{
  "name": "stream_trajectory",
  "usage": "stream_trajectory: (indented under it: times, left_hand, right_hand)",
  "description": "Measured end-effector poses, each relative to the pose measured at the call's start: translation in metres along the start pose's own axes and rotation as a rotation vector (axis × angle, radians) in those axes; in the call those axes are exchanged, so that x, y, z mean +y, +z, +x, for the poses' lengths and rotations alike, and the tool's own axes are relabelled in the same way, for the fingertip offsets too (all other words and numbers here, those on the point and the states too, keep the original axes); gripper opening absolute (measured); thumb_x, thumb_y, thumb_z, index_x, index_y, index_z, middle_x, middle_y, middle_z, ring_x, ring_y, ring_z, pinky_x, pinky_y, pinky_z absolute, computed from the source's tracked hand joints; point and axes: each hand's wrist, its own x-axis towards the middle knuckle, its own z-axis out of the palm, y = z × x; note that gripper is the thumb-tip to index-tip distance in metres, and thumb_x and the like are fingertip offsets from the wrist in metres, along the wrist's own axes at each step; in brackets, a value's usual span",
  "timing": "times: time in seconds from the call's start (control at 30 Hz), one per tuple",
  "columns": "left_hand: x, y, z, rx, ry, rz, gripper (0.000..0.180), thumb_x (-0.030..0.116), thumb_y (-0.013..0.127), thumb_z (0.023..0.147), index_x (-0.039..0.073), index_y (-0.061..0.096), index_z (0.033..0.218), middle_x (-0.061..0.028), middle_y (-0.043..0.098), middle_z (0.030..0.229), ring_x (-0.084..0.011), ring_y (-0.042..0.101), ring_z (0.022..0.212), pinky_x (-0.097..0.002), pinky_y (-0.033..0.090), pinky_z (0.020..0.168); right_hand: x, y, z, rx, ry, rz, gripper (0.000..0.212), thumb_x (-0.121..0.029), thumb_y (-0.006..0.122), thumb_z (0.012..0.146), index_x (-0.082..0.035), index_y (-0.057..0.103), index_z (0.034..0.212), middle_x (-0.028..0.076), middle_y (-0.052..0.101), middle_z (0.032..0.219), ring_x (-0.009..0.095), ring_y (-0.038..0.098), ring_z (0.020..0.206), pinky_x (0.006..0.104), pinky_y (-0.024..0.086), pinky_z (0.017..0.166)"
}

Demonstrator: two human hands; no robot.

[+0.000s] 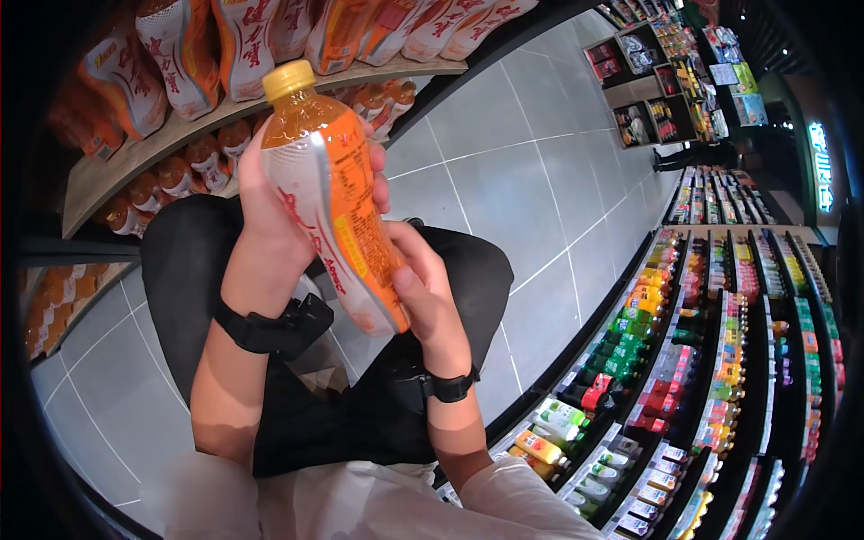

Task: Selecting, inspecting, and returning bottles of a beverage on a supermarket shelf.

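Note:
I hold an orange drink bottle with a yellow cap and an orange and white label, tilted, cap toward the upper left. My left hand wraps around its upper part from behind. My right hand grips its lower end from the right. Both wrists wear black bands. My knees in black trousers are below the bottle.
A wooden shelf on the left carries more orange bottles of the same kind. On the right, long shelves hold many colourful drink bottles. Grey floor tiles run between them. Another person stands far off at the upper right.

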Motion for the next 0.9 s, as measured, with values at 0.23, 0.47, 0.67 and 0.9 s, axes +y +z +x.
stream_trajectory:
  times: [0.23,0.47,0.67,0.9]
  left_hand:
    - [-0.001,0.022,-0.001,0.087,0.016,0.032,0.062,0.050,0.029,0.098,-0.001,0.060,0.114,-0.0191,0.068,0.094,-0.0312,0.068,0.077,-0.0423,0.057,0.070]
    - [-0.001,0.009,0.002,0.252,0.065,0.090,0.059,0.051,0.034,0.098,0.001,0.061,0.112,-0.0204,0.068,0.091,-0.0306,0.069,0.076,-0.0401,0.057,0.068]
    - [-0.002,0.013,-0.002,0.235,-0.090,0.058,0.059,0.051,0.033,0.098,0.001,0.064,0.109,-0.0174,0.069,0.088,-0.0294,0.068,0.072,-0.0394,0.056,0.067]
    - [-0.006,0.021,0.000,0.293,-0.095,0.119,0.062,0.054,0.031,0.099,0.003,0.064,0.109,-0.0148,0.069,0.089,-0.0266,0.068,0.074,-0.0379,0.056,0.068]
  right_hand:
    - [0.008,0.005,-0.005,-0.058,0.075,0.267,0.057,-0.030,0.068,0.092,0.005,0.050,0.134,0.010,0.063,0.120,0.015,0.059,0.112,0.0281,0.044,0.098]
    - [0.013,0.024,-0.002,0.222,-0.258,-0.535,0.050,-0.005,0.072,0.085,0.004,0.052,0.130,0.016,0.065,0.115,0.021,0.064,0.109,0.0323,0.047,0.097]
    - [0.003,0.007,0.000,-0.014,0.053,-0.143,0.044,-0.011,0.066,0.089,0.003,0.052,0.129,0.011,0.061,0.120,0.017,0.055,0.115,0.0301,0.039,0.103]
    - [0.011,0.011,-0.002,-0.006,0.127,-0.042,0.071,-0.049,0.057,0.095,0.005,0.044,0.138,0.017,0.065,0.108,0.023,0.069,0.090,0.0335,0.056,0.080]
